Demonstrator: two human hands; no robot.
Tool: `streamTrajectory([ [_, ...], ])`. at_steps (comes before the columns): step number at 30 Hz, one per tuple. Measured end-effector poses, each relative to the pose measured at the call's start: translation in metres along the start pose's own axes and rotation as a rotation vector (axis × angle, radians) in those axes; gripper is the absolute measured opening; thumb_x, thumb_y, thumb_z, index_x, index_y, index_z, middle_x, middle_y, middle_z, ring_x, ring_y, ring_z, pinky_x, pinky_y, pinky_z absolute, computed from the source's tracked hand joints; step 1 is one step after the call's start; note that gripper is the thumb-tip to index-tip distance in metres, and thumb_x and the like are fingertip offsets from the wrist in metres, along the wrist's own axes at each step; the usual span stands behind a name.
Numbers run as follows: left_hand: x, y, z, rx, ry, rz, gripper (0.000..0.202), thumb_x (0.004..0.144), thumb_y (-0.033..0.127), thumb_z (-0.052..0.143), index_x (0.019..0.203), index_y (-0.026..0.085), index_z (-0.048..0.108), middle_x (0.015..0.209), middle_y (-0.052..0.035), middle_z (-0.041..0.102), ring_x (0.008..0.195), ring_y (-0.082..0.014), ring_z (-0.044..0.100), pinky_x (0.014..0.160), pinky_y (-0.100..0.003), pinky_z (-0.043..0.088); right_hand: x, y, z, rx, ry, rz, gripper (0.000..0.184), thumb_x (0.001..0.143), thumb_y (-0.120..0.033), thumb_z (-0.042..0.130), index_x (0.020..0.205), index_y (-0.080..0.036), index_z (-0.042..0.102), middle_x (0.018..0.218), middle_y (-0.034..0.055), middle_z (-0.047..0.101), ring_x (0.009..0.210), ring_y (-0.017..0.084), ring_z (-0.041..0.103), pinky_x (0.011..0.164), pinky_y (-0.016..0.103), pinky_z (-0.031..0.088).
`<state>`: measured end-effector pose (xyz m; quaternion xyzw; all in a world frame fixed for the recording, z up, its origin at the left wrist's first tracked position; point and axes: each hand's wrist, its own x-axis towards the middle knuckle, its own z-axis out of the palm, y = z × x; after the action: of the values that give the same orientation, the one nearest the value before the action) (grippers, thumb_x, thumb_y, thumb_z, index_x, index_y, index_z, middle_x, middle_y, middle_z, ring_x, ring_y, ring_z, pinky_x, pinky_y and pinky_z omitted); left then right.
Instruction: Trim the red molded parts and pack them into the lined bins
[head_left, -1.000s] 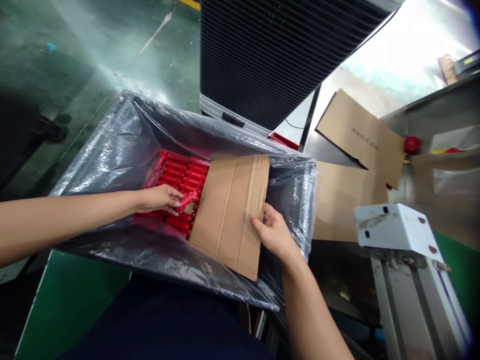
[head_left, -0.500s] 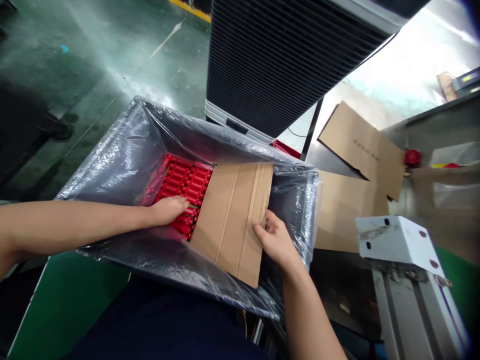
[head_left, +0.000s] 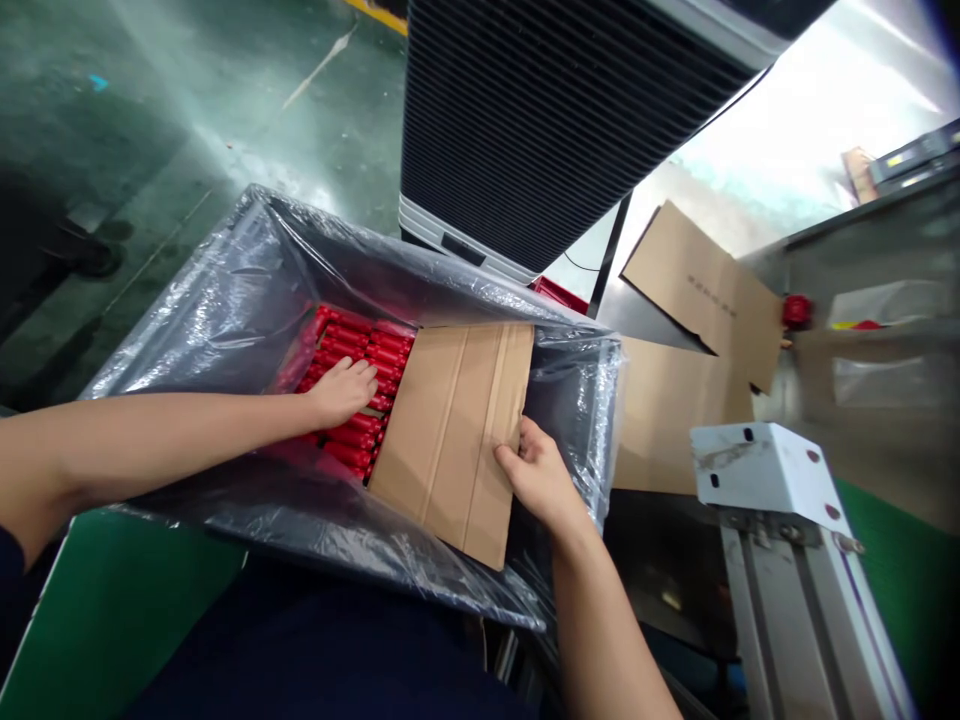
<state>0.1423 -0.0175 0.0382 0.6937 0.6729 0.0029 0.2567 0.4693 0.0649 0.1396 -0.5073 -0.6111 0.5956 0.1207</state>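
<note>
A box lined with a clear plastic bag sits in front of me, holding rows of red cylinders. A brown cardboard sheet is tilted up over the right part of the rows. My right hand grips the sheet's right edge, thumb on top. My left hand lies flat on the red cylinders beside the sheet, fingers stretched out, holding nothing.
A large black ribbed unit stands behind the box. Cardboard flaps lie to the right, near a white metal bracket on a rail. A green surface sits under the box at lower left.
My left hand let go of a red cylinder it pinched a second ago and now rests flat on the rows. The cardboard sheet and right hand shifted only slightly.
</note>
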Motion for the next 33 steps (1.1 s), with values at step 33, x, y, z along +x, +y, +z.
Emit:
streamTrajectory([
  [33, -0.020, -0.012, 0.001, 0.028, -0.065, 0.099, 0.020, 0.099, 0.030, 0.068, 0.113, 0.015, 0.069, 0.118, -0.0085, 0.070, 0.112, -0.0259, 0.066, 0.099, -0.050, 0.055, 0.001, 0.004, -0.001, -0.051, 0.020, -0.022, 0.034, 0.081, -0.027, 0.062, 0.115, -0.021, 0.064, 0.112, 0.0080, 0.077, 0.100, 0.025, 0.073, 0.091, 0.039, 0.061],
])
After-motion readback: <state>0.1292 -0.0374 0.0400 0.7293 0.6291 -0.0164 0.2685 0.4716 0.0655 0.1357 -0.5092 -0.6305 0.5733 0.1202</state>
